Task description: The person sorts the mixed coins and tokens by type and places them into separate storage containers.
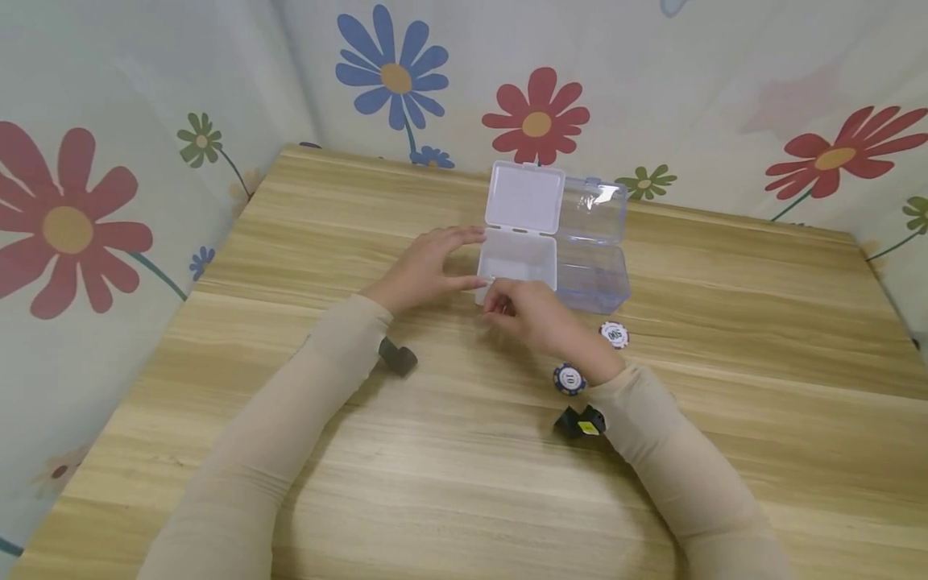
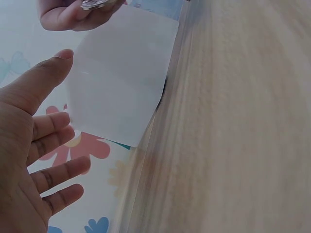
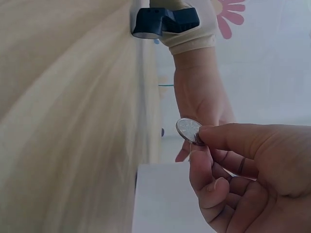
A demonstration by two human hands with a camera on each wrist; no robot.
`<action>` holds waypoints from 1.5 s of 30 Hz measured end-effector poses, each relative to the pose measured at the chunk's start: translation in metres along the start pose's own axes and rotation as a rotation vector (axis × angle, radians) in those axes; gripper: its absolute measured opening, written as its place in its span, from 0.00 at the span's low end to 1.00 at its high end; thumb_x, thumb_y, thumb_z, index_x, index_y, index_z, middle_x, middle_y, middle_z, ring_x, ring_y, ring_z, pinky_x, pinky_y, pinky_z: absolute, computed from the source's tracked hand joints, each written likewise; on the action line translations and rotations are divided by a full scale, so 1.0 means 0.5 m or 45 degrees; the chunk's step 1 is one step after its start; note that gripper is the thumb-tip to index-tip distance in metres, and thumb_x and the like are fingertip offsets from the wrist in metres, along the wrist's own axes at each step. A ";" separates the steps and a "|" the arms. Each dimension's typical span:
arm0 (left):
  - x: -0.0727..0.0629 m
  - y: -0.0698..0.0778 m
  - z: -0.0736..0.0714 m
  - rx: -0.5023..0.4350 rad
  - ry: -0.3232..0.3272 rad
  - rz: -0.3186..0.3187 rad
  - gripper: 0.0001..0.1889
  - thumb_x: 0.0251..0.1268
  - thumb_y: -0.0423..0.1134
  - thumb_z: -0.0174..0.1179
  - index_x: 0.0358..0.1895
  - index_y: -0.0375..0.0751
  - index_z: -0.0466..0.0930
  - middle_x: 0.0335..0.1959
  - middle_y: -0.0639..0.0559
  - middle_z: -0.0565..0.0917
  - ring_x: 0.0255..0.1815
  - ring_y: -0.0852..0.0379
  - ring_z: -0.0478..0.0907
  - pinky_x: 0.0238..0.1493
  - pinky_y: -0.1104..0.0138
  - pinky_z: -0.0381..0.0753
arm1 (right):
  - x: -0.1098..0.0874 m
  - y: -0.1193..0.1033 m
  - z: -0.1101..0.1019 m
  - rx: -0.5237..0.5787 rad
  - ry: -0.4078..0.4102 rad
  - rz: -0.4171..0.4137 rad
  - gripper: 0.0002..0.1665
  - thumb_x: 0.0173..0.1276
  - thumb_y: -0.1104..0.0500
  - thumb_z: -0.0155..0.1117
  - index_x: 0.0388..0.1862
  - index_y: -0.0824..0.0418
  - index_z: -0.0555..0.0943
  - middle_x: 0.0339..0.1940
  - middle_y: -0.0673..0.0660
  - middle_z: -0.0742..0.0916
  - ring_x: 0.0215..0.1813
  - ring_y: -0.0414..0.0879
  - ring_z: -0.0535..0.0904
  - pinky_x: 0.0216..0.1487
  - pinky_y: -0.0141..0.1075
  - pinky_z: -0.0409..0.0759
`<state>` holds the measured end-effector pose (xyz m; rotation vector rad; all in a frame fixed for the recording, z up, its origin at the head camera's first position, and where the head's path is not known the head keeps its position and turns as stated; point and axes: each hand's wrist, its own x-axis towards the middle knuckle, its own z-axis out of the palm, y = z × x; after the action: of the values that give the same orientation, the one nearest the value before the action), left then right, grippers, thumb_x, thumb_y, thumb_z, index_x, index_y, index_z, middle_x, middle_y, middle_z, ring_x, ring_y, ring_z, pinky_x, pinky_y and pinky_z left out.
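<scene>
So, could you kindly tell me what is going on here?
A person's right hand pinches a silver coin near the front of an open white box. The left hand is at the box's left side. A clear box, also open, stands beside the white one. A white chip and a blue chip lie on the table.

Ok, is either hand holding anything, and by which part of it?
The right hand pinches a silver coin by its edge, between thumb and finger. The left hand grips nothing, its fingers spread beside the white box.
</scene>
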<state>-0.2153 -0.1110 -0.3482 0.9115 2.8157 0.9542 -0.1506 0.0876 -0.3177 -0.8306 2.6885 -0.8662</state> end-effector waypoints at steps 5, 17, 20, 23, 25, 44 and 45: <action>-0.001 0.001 -0.001 -0.002 0.015 0.015 0.35 0.58 0.52 0.66 0.68 0.45 0.68 0.72 0.51 0.68 0.74 0.49 0.62 0.75 0.51 0.57 | 0.002 0.001 -0.022 -0.003 0.014 0.010 0.03 0.65 0.62 0.64 0.33 0.61 0.79 0.28 0.54 0.85 0.31 0.43 0.77 0.34 0.31 0.75; 0.001 0.002 -0.002 0.000 -0.006 -0.001 0.36 0.58 0.52 0.66 0.68 0.44 0.67 0.72 0.49 0.67 0.75 0.48 0.60 0.75 0.50 0.56 | 0.013 0.000 -0.072 -0.010 0.034 0.129 0.06 0.68 0.60 0.62 0.36 0.62 0.79 0.30 0.56 0.83 0.32 0.45 0.75 0.34 0.33 0.73; 0.002 0.001 0.000 0.001 -0.016 -0.007 0.36 0.58 0.53 0.66 0.69 0.44 0.67 0.73 0.49 0.66 0.75 0.48 0.59 0.75 0.49 0.55 | 0.022 0.007 -0.079 -0.019 0.066 0.159 0.07 0.68 0.59 0.62 0.37 0.63 0.79 0.32 0.58 0.84 0.33 0.46 0.75 0.34 0.33 0.73; 0.002 0.000 0.000 0.003 -0.015 -0.006 0.36 0.59 0.53 0.65 0.69 0.44 0.67 0.73 0.49 0.66 0.75 0.47 0.60 0.75 0.49 0.55 | 0.031 0.013 -0.085 -0.026 0.092 0.186 0.08 0.68 0.59 0.62 0.38 0.65 0.79 0.34 0.59 0.85 0.34 0.47 0.76 0.36 0.33 0.74; 0.002 -0.001 -0.001 0.004 -0.013 -0.001 0.36 0.59 0.53 0.66 0.68 0.43 0.67 0.73 0.49 0.66 0.75 0.47 0.60 0.75 0.49 0.56 | 0.037 0.016 -0.087 -0.038 0.092 0.203 0.08 0.69 0.59 0.61 0.38 0.65 0.79 0.35 0.59 0.85 0.34 0.47 0.76 0.36 0.33 0.74; 0.002 0.000 0.000 0.008 -0.045 -0.029 0.36 0.59 0.54 0.64 0.70 0.46 0.66 0.74 0.50 0.65 0.76 0.48 0.58 0.76 0.50 0.54 | 0.081 0.034 -0.082 -0.219 0.015 0.252 0.06 0.68 0.61 0.60 0.35 0.64 0.79 0.33 0.58 0.85 0.33 0.47 0.77 0.34 0.34 0.75; 0.002 0.000 0.000 0.009 -0.044 -0.029 0.36 0.59 0.54 0.64 0.70 0.46 0.66 0.74 0.50 0.65 0.76 0.48 0.58 0.76 0.50 0.54 | 0.083 0.034 -0.081 -0.247 0.012 0.252 0.06 0.68 0.61 0.60 0.34 0.64 0.79 0.33 0.59 0.85 0.33 0.47 0.77 0.35 0.35 0.76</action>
<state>-0.2161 -0.1105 -0.3483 0.8862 2.7962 0.9177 -0.2063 0.0947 -0.2953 -0.5829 2.8354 -0.5748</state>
